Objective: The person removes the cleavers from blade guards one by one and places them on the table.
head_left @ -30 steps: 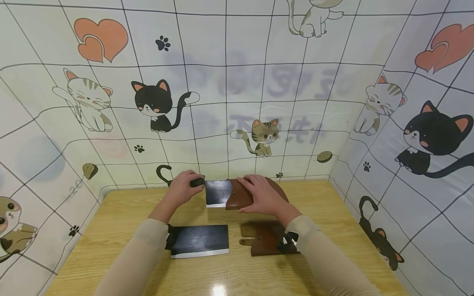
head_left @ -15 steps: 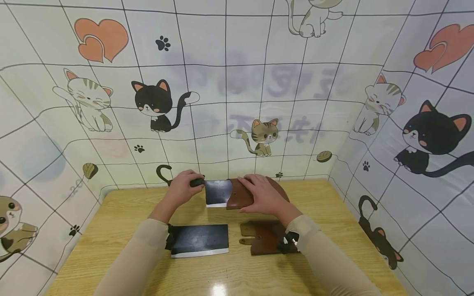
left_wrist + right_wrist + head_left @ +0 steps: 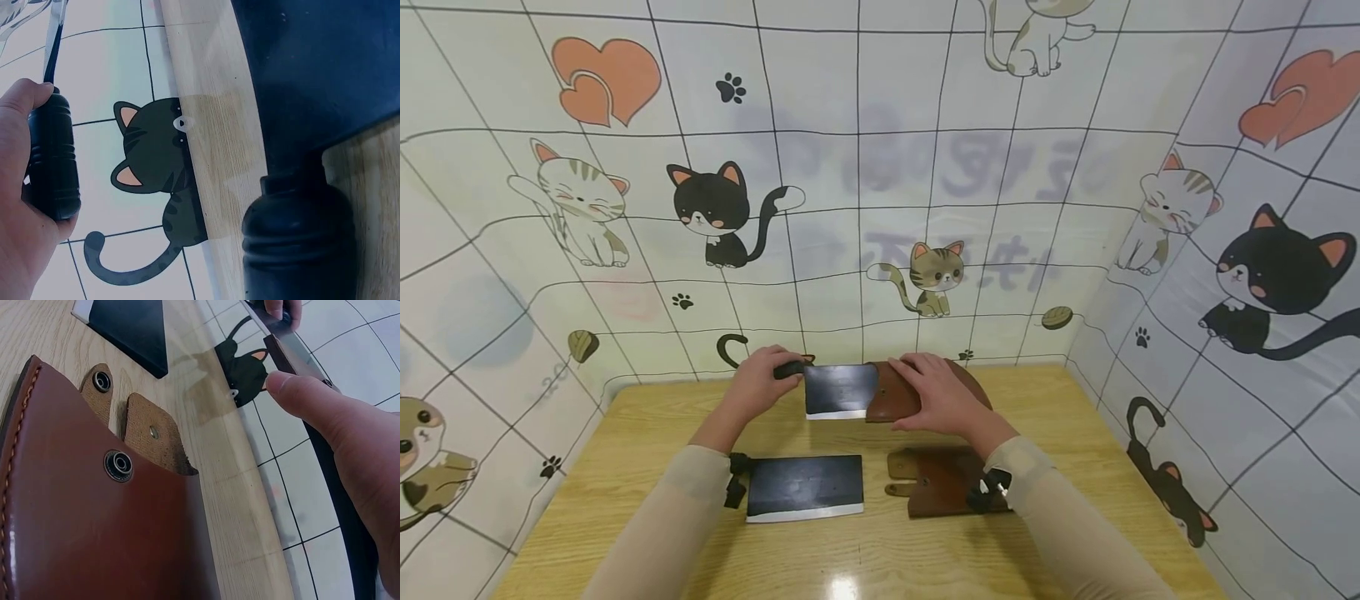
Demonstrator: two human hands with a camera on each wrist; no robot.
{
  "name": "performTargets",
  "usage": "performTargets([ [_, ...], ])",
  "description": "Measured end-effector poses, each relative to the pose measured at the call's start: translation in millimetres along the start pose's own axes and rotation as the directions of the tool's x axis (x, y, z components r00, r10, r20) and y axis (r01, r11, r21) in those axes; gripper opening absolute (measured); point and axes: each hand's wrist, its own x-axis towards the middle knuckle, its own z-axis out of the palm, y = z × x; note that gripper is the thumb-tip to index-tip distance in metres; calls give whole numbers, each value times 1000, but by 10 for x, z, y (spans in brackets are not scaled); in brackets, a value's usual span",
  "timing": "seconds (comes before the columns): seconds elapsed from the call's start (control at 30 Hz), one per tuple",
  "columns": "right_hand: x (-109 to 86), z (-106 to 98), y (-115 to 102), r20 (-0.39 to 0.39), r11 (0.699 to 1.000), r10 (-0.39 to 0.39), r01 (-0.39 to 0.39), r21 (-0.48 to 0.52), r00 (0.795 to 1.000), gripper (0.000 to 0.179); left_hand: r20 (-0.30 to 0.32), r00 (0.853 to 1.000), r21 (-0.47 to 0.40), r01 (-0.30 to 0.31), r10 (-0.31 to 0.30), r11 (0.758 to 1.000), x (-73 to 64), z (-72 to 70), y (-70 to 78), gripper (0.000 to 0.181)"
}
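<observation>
My left hand [image 3: 757, 382] grips the ribbed black handle [image 3: 55, 156] of a cleaver [image 3: 841, 390] above the table's far part. The dark blade with its bright edge is partly inside a brown leather sheath [image 3: 889, 398], its far portion hidden there. My right hand [image 3: 942, 397] holds that sheath between thumb and fingers, the fingers spread over its face. Nearer me, a second cleaver [image 3: 805, 487] lies flat, its black handle [image 3: 300, 250] large in the left wrist view. To its right rests a second brown sheath [image 3: 946, 483], with snap straps [image 3: 153, 428] at its mouth.
The wooden table [image 3: 850, 550] carries all of these. A white cloth wall [image 3: 857, 192] printed with grid lines and cartoon cats rises behind its far edge. Cloth sides [image 3: 1247, 400] also stand to the left and right.
My left hand has shifted left with the cleaver, and more of the blade shows outside the sheath. My right hand and the sheath have moved slightly right. The second cleaver and sheath lie unchanged.
</observation>
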Motion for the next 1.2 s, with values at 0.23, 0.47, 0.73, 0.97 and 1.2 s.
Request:
performTargets([
  [0.23,-11,-37,-26,-4,1000,-10,10,13,1000,118,-4,1000,59,2,-2,998,-15,-7,-4,36],
  [0.47,-4,-40,-31,-11,1000,-14,14,14,1000,118,-13,1000,24,-13,13,1000,-19,-10,-12,33],
  [0.73,-38,-77,-34,7,1000,4,-4,-9,1000,119,8,1000,1,7,-7,1000,-48,-38,-85,33],
  [0.97,-48,-65,-14,4,1000,3,-3,-8,1000,120,34,999,-1,15,-15,1000,-77,-61,-146,36],
  [1.2,-54,-70,-1,-3,1000,-4,4,-2,1000,120,26,1000,-9,8,-8,1000,-101,-98,-144,36],
])
